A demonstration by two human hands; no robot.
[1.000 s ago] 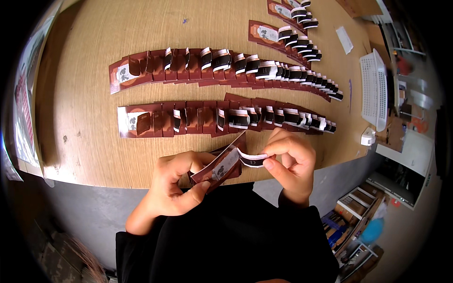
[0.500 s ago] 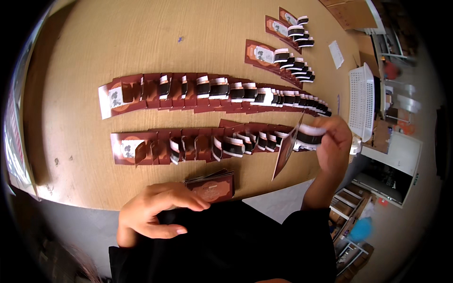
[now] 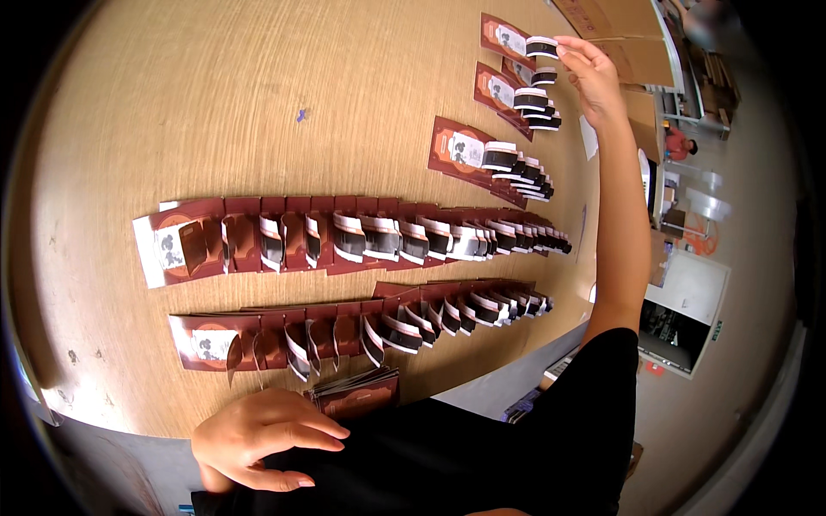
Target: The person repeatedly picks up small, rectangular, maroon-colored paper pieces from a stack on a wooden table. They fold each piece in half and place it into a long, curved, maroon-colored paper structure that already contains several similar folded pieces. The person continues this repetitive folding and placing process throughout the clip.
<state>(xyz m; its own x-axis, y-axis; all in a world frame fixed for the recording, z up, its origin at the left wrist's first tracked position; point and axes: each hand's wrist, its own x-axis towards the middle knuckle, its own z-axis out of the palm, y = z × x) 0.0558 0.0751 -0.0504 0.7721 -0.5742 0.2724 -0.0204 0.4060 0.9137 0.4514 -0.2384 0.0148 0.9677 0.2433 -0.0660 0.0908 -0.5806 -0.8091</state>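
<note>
At the far right my right hand (image 3: 594,79) reaches out, thumb and fingers pinching the curled black-and-white flap of a reddish-brown folded card (image 3: 499,36). This card lies at the far end of a few small overlapping groups, beside another card (image 3: 494,89) and a nearer card (image 3: 447,146). My left hand (image 3: 267,439) hovers at the near edge of the table with its fingers apart, holding nothing. Just beyond its fingertips sits a stack of reddish-brown cards (image 3: 357,397), partly hidden by my dark clothing.
Two long overlapping rows of cards cross the table (image 3: 215,112): a farther row (image 3: 379,206) and a nearer row (image 3: 271,327), their flaps curling up. A small purple mark (image 3: 302,114) shows on the wood. Cardboard boxes (image 3: 615,39) stand beyond the right edge.
My right hand has carried the card from above the nearer row to the far right group, where it now rests. The view has shifted; my left hand stays near the stack.
</note>
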